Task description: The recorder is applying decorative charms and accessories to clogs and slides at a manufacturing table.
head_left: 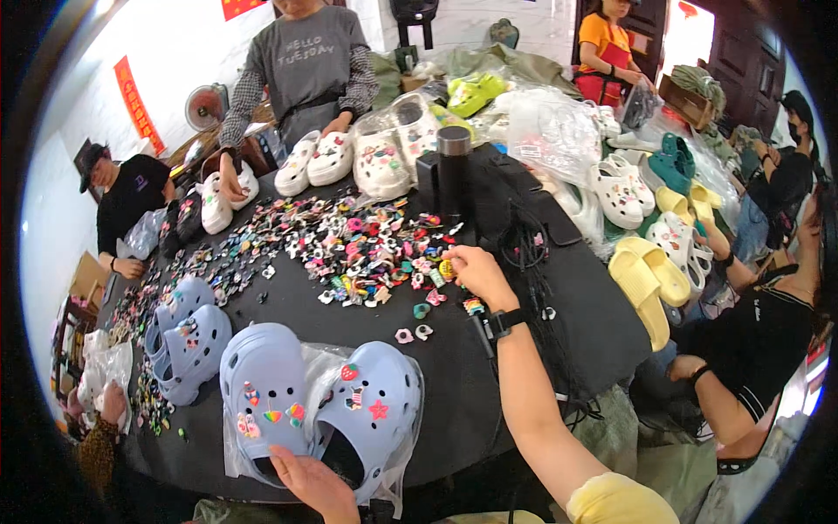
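A pair of light blue clogs lies on a clear plastic bag (323, 362) in front of me. The left clog (262, 354) carries several charms, among them a rainbow heart. On the right clog (388, 384) sit a strawberry, a red-pink star and a striped charm. My left hand (310, 480) is closed on the left clog's near, open end; some of its fingers are hidden. At the near right edge of a charm pile (362, 249), my right hand (478, 275) pinches a yellow round charm (447, 270). Two loose charms (414, 334) lie just beyond the right clog.
Another pair of blue clogs (188, 336) stands at left. White clogs (381, 157) line the far side, beside a dark tumbler (454, 170). Black cables (532, 279) run right of my forearm. Yellow slides (648, 284) lie farther right. Several people work around the table.
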Motion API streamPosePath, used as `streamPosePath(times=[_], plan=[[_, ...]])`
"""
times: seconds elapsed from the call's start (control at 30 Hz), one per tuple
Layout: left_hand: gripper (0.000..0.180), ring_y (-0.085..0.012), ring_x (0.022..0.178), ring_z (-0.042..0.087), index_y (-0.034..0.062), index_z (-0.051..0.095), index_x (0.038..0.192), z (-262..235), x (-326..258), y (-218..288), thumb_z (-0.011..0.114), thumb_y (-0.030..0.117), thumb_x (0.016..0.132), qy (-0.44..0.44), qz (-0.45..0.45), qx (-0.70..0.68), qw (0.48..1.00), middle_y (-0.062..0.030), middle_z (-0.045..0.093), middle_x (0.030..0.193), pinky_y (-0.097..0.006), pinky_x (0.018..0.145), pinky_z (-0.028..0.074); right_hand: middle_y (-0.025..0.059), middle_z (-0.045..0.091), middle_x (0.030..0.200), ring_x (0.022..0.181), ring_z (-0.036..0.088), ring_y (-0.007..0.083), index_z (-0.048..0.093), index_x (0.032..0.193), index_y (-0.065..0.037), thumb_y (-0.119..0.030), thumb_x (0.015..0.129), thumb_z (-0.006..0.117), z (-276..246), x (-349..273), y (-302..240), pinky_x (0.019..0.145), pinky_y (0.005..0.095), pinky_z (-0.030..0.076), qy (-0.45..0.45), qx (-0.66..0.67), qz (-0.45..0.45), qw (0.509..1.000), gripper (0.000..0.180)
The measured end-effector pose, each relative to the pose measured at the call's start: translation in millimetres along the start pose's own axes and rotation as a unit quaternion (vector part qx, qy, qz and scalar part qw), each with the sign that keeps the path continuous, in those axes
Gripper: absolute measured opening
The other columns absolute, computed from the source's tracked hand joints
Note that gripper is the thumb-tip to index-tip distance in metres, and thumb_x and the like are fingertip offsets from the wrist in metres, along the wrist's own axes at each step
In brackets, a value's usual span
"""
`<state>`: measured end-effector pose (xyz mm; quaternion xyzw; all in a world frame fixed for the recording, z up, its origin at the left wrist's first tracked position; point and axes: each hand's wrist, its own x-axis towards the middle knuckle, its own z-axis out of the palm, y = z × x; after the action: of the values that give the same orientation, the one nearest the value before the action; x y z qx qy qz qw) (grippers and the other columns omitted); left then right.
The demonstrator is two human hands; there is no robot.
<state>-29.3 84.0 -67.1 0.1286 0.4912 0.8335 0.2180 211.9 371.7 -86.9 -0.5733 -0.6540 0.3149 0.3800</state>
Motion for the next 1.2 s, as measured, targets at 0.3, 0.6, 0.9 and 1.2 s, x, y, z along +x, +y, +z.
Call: streamPosePath(times=[0.3,0.6,0.9,1.2], plan=[[0.042,-0.0052,0.078,0.042,-0.0048,0.04,0.118,18,-17,15,0.049,0.027,0.091,0.048,-0.028,0.011,0.998,-0.002,0.047,0.088,-0.02,0.068,0.034,0.0154,0.063,0.089,0.084,0.06,0.031,0.064,0.094,-0.01,-0.012,0.081,0.044,-6,-3,6,0.076,0.0394,0.046,-0.024,-0.036,0.014,0.999,0.024],[0.042,-0.0086,0.09,0.044,-0.0056,0.041,0.118,7,-9,8,0.048,0.026,0.091,0.025,-0.001,-0.005,1.0,-0.0066,0.049,0.102,-0.022,0.078,0.034,0.0107,0.065,0.085,0.083,0.061,0.0276,0.068,0.082,-0.011,-0.012,0.077,0.046,-11,-5,-2,0.078,0.0373,0.046,-0.088,-0.095,0.021,0.991,0.023],[0.04,-0.0106,0.095,0.044,-0.0054,0.041,0.117,13,-11,11,0.047,0.026,0.092,0.009,-0.002,0.0,1.0,-0.0081,0.049,0.106,-0.025,0.083,0.034,0.01,0.065,0.078,0.078,0.062,0.0259,0.066,0.083,-0.01,-0.011,0.077,0.046,-11,-5,-2,0.07,0.0361,0.048,-0.035,-0.06,0.022,0.997,0.02],[0.039,-0.0097,0.096,0.043,-0.0055,0.042,0.116,11,-11,10,0.047,0.024,0.092,0.01,-0.016,0.015,1.0,-0.007,0.049,0.105,-0.024,0.086,0.031,0.0094,0.058,0.107,0.099,0.054,0.0278,0.061,0.102,-0.011,-0.006,0.075,0.059,2,-5,2,0.085,0.0385,0.043,-0.065,-0.15,-0.089,0.983,0.027]])
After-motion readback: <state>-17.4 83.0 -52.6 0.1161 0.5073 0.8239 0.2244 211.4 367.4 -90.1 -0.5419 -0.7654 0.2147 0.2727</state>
